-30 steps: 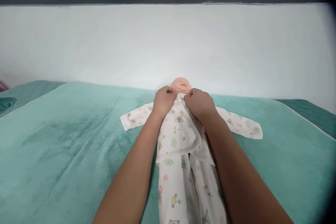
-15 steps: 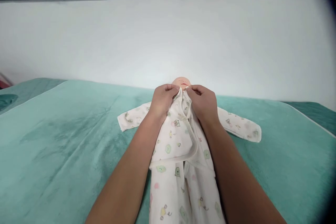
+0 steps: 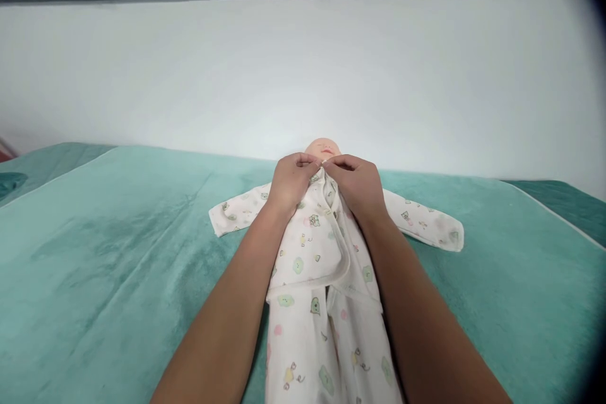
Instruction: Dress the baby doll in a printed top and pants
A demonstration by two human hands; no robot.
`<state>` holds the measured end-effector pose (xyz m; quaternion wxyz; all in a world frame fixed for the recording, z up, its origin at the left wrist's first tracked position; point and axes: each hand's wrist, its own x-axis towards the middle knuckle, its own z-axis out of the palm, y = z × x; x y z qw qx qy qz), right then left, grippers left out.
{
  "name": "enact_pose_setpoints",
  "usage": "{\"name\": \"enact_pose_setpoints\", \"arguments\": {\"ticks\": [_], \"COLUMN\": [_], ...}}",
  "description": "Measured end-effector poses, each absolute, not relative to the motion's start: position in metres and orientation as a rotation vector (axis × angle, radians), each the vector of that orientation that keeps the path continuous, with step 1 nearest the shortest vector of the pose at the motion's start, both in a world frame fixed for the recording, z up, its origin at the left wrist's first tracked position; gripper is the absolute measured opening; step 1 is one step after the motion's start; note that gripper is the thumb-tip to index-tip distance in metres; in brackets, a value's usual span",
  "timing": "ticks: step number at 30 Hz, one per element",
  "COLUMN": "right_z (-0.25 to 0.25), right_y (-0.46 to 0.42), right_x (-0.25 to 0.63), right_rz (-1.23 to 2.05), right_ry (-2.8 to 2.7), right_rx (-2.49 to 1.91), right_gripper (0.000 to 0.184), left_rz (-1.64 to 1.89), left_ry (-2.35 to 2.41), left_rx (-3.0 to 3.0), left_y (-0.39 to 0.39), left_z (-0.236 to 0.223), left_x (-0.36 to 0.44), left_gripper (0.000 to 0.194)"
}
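A baby doll (image 3: 324,146) lies on its back, its head toward the wall. It wears a white printed baby shirt (image 3: 307,252) with both sleeves spread out sideways, and matching pants (image 3: 296,353). At the neckline, my left hand (image 3: 294,180) pinches the shirt's collar edge between thumb and fingertips. My right hand (image 3: 355,183) pinches the collar right beside it, the fingertips of both hands almost touching below the doll's chin. Any fastener between the fingertips is hidden. Lower down, the shirt's front panels overlap with a curved edge.
A teal plush blanket (image 3: 118,265) covers the surface under the doll. Behind it rises a white wall (image 3: 303,69) with a dark band along the top. Darker green fabric (image 3: 553,202) shows past the blanket's edge at the right.
Both hands have drawn closer together, bringing the two collar edges together at the neck; the right hand moved left. The view has shifted slightly.
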<state>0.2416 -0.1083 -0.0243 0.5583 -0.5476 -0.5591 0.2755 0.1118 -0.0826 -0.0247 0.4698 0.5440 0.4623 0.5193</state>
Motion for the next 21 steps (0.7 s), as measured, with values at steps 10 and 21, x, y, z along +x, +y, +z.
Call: {"name": "enact_pose_setpoints", "arguments": {"ticks": [10, 21], "right_z": [-0.0243, -0.0288], "right_y": [-0.1103, -0.1074], "right_x": [0.2391, 0.245], "right_rz": [0.497, 0.65], "right_ry": [-1.581, -1.54], "right_rx": [-1.313, -1.206], "right_gripper": [0.018, 0.023], "left_rz": [1.232, 1.227], "left_ry": [1.115, 1.06], "left_rx": [1.482, 1.264], "left_y": [-0.0815, -0.0806], "left_z": [-0.025, -0.0256], "left_x": [0.1097, 0.1096], "left_gripper": [0.018, 0.019]}}
